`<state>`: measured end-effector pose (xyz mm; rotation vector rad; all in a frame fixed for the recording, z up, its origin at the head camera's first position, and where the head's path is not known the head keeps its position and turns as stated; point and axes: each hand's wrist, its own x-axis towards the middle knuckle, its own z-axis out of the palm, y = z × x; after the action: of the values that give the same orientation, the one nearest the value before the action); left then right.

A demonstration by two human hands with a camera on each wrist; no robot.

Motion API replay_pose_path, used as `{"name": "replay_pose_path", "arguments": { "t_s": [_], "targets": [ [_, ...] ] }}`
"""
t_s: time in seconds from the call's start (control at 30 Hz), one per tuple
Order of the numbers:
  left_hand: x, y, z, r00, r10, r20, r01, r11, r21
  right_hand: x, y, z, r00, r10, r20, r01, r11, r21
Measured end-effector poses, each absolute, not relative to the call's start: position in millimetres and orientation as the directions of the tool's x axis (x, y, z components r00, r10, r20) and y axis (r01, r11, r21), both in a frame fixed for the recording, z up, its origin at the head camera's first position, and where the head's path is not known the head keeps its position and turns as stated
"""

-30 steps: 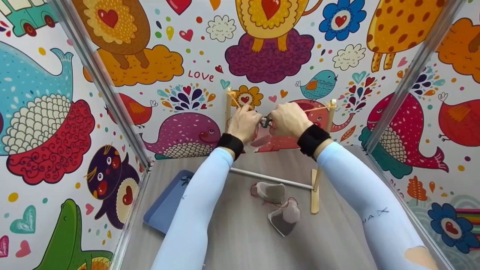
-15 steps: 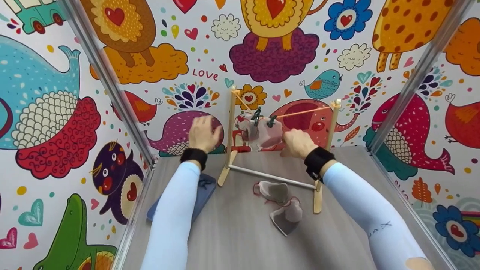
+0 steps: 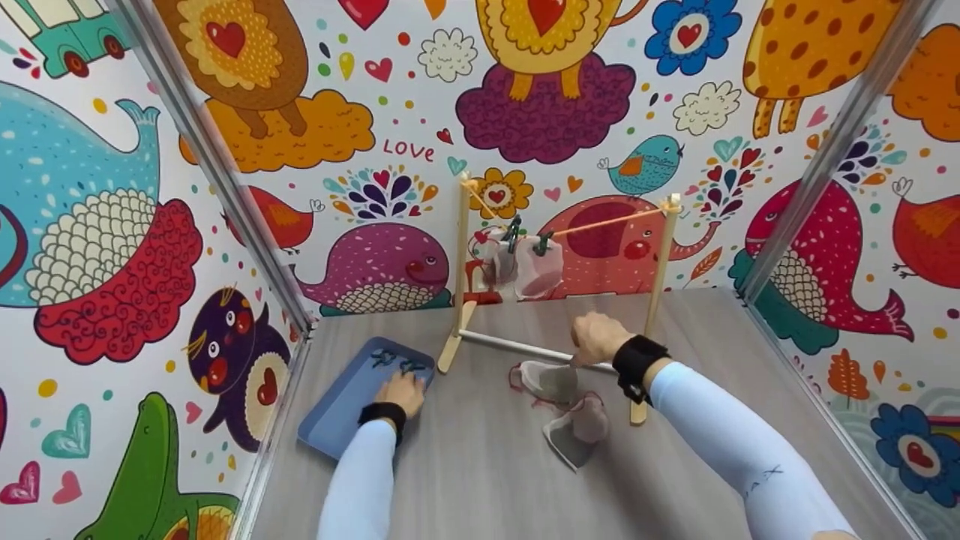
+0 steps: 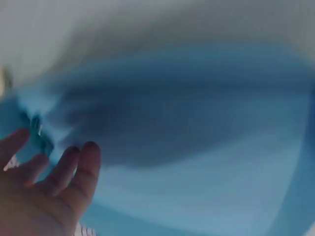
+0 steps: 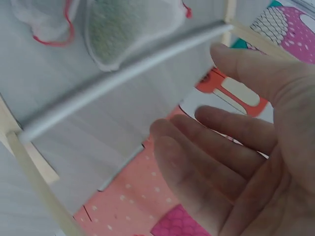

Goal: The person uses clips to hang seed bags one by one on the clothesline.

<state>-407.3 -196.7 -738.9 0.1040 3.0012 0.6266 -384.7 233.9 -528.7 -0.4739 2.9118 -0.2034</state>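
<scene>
Before a wall (image 3: 409,97) of cartoon animals, a desk (image 3: 480,480) carries a wooden rack (image 3: 460,262) strung with an orange line (image 3: 615,223), a blue tray (image 3: 337,409) to its left. Both hands have left the line within the past second: the left hand (image 3: 403,393) reaches over the tray's right edge, fingers loosely spread, while the right hand (image 3: 598,337) hovers about the rack's low bar (image 3: 517,346), fingers half bent around nothing. Two mesh bags, a right one (image 3: 541,271) and a left one (image 3: 505,261), now hang without support, so their pegging looks done. Two others, one (image 3: 550,382) just beside the bar and one (image 3: 581,427) nearer the camera, lie on the desk, their red cords (image 5: 54,44) close together, possibly snagged; the bar runs between them and the wall. Dark clips (image 3: 544,242) grip the line; spare clips (image 3: 384,358) bunch at the tray's far end, near the left fingers. Whether they touch cannot be told.
</scene>
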Motion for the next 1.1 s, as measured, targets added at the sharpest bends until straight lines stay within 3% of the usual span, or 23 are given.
{"name": "replay_pose_path", "arguments": {
  "t_s": [0.2, 0.37, 0.63, 0.83, 1.1],
  "targets": [
    [-376.7, -161.8, -692.5, -0.972, 0.057, -0.227, -0.066, 0.866, 0.496, -375.2, 231.8, -541.6, -0.929, -0.333, -0.159, -0.306, 0.936, -0.172],
    [-391.4, -185.8, -714.1, -0.949, 0.074, -0.308, -0.106, 0.843, 0.528, -365.5, 227.8, -554.5, -0.923, -0.35, -0.162, -0.315, 0.926, -0.206],
    [-388.5, -209.5, -714.5, -0.993, 0.009, -0.115, -0.034, 0.928, 0.371, -364.3, 234.8, -561.5, -0.924, -0.336, -0.185, -0.298, 0.932, -0.206],
    [-354.2, -210.0, -684.4, -0.995, -0.088, -0.04, -0.097, 0.91, 0.403, -363.4, 236.5, -561.9, -0.919, -0.359, -0.162, -0.326, 0.924, -0.199],
    [-352.1, -201.6, -683.8, -0.988, -0.153, -0.01, -0.146, 0.919, 0.366, -364.5, 238.8, -563.4, -0.91, -0.389, -0.14, -0.363, 0.914, -0.183]
  ]
}}
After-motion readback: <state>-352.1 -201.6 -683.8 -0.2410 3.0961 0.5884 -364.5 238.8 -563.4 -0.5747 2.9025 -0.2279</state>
